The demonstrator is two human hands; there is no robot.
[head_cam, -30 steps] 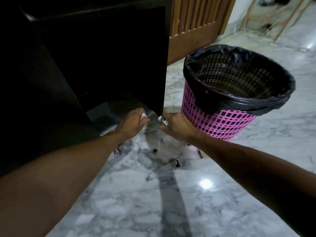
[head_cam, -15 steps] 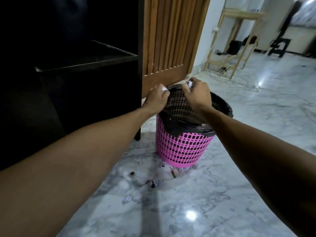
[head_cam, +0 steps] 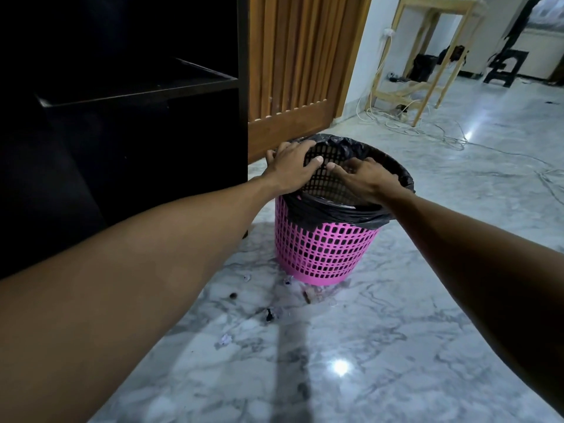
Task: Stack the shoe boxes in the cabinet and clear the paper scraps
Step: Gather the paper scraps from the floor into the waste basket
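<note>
A pink mesh waste basket (head_cam: 323, 248) lined with a black bag stands on the marble floor beside the dark cabinet (head_cam: 128, 123). My left hand (head_cam: 290, 169) hovers flat over the basket's left rim, fingers spread, nothing in it. My right hand (head_cam: 366, 178) is over the basket's mouth, palm down with fingers apart, and holds nothing. Several small paper scraps (head_cam: 225, 340) lie on the floor in front of the basket, one (head_cam: 314, 296) at its base. No shoe boxes are in view; the cabinet shelf (head_cam: 137, 87) looks dark and bare.
A wooden slatted door (head_cam: 299, 62) stands behind the basket. A light wooden frame table (head_cam: 427, 56) and loose cables (head_cam: 421, 123) sit at the back right. A dark stool (head_cam: 503, 68) is farther off.
Both hands rose from the floor with scraps pinched in their fingers, reached the basket, and now are spread flat over it with no scraps visible in them.
</note>
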